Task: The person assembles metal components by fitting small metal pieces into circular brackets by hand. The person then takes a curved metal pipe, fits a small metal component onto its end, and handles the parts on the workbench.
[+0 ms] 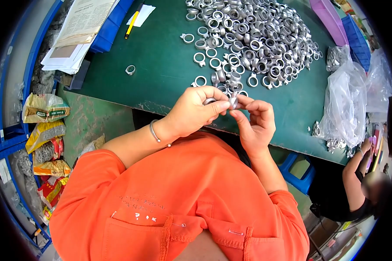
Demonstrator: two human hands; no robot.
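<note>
In front of my chest, at the near edge of the green table, both my hands meet around one small silver metal ring [233, 103]. My left hand [195, 108] is closed, its thumb and forefinger on the ring's left side. A second metal ring [209, 101] shows between that hand's thumb and forefinger, partly hidden. My right hand [256, 124] pinches the first ring from the right with thumb and fingertips, the other fingers curled. Just beyond my fingers begins a large pile of similar rings [261, 43], many with a small lug on the rim.
A lone ring [130, 69] lies on the green table [161, 56] at left, near a yellow marker [132, 25]. Papers [80, 30] rest on a blue bin. Clear plastic bags [345, 102] stand at right. Another person [348, 187] sits at far right beside a blue stool [297, 170].
</note>
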